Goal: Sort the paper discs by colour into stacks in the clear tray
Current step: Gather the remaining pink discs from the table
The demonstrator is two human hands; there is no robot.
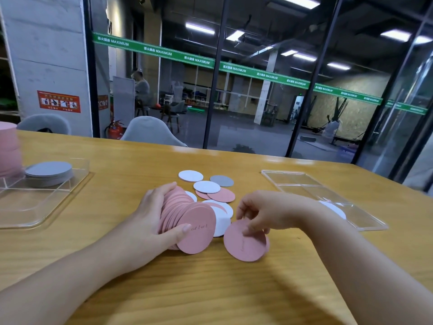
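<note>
**Paper discs: position relative to hands and tray**

Paper discs of pink, white and grey are found in three places on the desk (pixel 234 289). A fanned bundle of pink discs (pixel 185 221) is gripped on edge by the left hand (pixel 152 219), with the fingers curled over the far side and the thumb pressed against the nearest disc, which bears faint printed lettering. A single pink disc (pixel 244 241), just to the right of the bundle, is pinched at its upper edge by the fingertips of the right hand (pixel 262 212) and is tilted, its lower edge towards the desk. Loose discs (pixel 207 186) are spread flat on the desk just beyond and between both hands: white, pink and one grey, some overlapping.

The clear tray (pixel 35 207) is placed well to the left of the hands. A grey stack (pixel 49 172) is seated in one rear compartment; a taller pink stack (pixel 9 151) is cut by the left edge. A clear lid (pixel 328 198) is laid flat to the right, with a white disc (pixel 335 208) seen through it beside the right wrist.
</note>
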